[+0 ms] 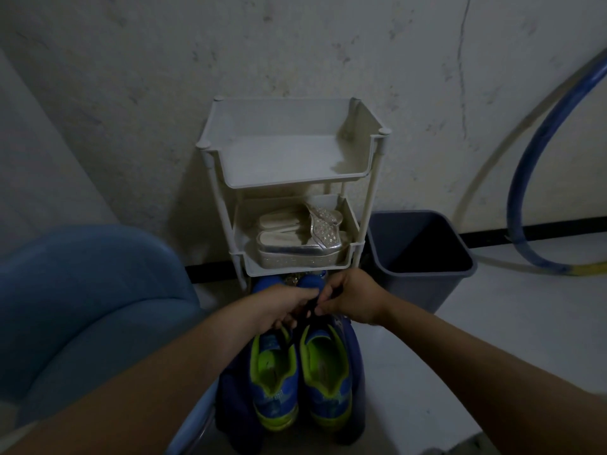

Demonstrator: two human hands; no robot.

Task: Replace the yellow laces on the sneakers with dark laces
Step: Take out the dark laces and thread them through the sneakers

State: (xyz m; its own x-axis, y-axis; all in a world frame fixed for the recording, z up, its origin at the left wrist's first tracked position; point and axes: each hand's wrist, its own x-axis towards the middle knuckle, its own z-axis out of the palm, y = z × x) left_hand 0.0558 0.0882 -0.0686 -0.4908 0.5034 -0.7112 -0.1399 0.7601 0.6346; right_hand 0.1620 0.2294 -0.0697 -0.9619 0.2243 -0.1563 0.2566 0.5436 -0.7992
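Note:
Two blue sneakers with lime-green lining stand side by side on a dark blue cloth, heels toward me: the left sneaker (274, 379) and the right sneaker (326, 376). Both hands meet over their front parts. My left hand (282, 307) and my right hand (349, 298) each pinch a dark lace (308, 311) between fingertips, above the tongues. The toes and eyelets are hidden under my hands. No yellow lace shows.
A white three-tier rack (289, 178) stands against the wall just beyond the sneakers, with silver platform sandals (295, 238) on its middle shelf. A grey bin (417, 254) sits to the right, a blue chair (85, 307) to the left, hoses (522, 198) at far right.

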